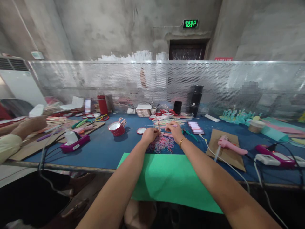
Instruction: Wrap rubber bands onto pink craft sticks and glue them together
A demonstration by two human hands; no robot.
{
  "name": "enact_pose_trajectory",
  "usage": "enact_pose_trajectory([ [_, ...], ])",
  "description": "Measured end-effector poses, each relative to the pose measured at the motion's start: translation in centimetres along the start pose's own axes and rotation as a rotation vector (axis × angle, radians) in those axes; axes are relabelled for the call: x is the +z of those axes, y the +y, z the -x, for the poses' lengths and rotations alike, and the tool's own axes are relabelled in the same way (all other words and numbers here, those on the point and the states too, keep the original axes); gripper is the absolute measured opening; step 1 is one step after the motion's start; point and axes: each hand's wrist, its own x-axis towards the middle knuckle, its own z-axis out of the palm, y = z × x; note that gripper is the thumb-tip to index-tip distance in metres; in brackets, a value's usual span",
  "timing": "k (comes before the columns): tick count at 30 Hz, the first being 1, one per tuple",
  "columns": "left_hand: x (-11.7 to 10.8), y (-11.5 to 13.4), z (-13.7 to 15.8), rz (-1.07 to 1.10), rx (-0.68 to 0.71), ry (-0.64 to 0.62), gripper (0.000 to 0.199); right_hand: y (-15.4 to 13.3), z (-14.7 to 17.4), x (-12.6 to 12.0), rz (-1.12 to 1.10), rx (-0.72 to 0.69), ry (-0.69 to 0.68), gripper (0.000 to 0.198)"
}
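Above a tangled pile of pink, purple and blue strings [162, 145], both of my hands work close together. My left hand [150, 135] is closed, its fingertips pinching something small that I cannot make out. In my right hand [175, 131], with a gold bracelet at the wrist, is a thin pink pen-like stick [166, 126] pointing toward the left hand. Another pink strip [167, 135] lies just beneath the hands. A green sheet [169, 181] covers the table's front edge and my lap under both forearms.
A pink glue gun [231, 147] rests on cardboard [214, 135] to the right, near a purple power strip [276, 156]. Green-handled pliers [190, 135] and a phone [195, 127] lie beside my right hand. Red-rimmed tins [116, 129] stand left. A co-worker's hand [35, 124] is at far left.
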Motion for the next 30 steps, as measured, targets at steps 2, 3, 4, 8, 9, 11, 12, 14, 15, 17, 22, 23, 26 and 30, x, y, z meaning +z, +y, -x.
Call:
enact_pose_trajectory([
  [2, 0.05, -0.05, -0.06, 0.006, -0.001, -0.006, 0.029, 0.06, -0.02, 0.04, 0.004, -0.005, -0.006, 0.014],
  [3, 0.08, -0.08, -0.09, 0.007, -0.002, -0.011, 0.029, 0.10, -0.04, 0.06, 0.005, -0.007, -0.008, 0.014],
  [4, 0.12, -0.11, -0.12, 0.008, -0.002, -0.012, 0.029, 0.14, -0.06, 0.06, 0.006, -0.009, -0.008, 0.014],
  [8, 0.15, -0.17, -0.13, 0.010, -0.002, -0.004, 0.032, 0.32, -0.27, -0.01, 0.014, -0.011, 0.019, 0.014],
  [9, 0.12, -0.16, -0.10, 0.009, 0.003, -0.003, 0.034, 0.34, -0.34, -0.04, 0.021, -0.015, 0.033, 0.013],
  [11, 0.02, -0.10, 0.00, 0.008, 0.017, -0.003, 0.037, 0.34, -0.44, -0.11, 0.034, -0.030, 0.065, 0.013],
  [12, -0.04, -0.05, 0.05, 0.008, 0.023, -0.003, 0.039, 0.32, -0.47, -0.14, 0.037, -0.037, 0.077, 0.012],
  [14, -0.13, 0.06, 0.11, 0.006, 0.018, -0.006, 0.041, 0.27, -0.45, -0.16, 0.037, -0.043, 0.084, 0.011],
  [15, -0.16, 0.11, 0.12, 0.005, 0.007, -0.010, 0.041, 0.24, -0.41, -0.15, 0.036, -0.041, 0.079, 0.011],
  [17, -0.15, 0.18, 0.09, 0.004, -0.017, -0.014, 0.040, 0.17, -0.28, -0.09, 0.033, -0.032, 0.055, 0.011],
  [22, -0.03, 0.13, 0.00, 0.017, -0.022, -0.005, 0.035, 0.10, -0.02, 0.08, 0.023, 0.005, 0.007, 0.010],
  [23, -0.03, 0.11, 0.02, 0.017, -0.016, -0.003, 0.035, 0.09, -0.02, 0.08, 0.024, 0.007, 0.012, 0.010],
  [26, -0.10, 0.08, 0.13, 0.016, 0.010, 0.002, 0.039, 0.06, -0.10, 0.02, 0.031, -0.001, 0.046, 0.010],
  [30, -0.20, 0.17, 0.19, 0.011, 0.013, -0.002, 0.041, 0.06, -0.20, -0.07, 0.039, -0.016, 0.070, 0.011],
])
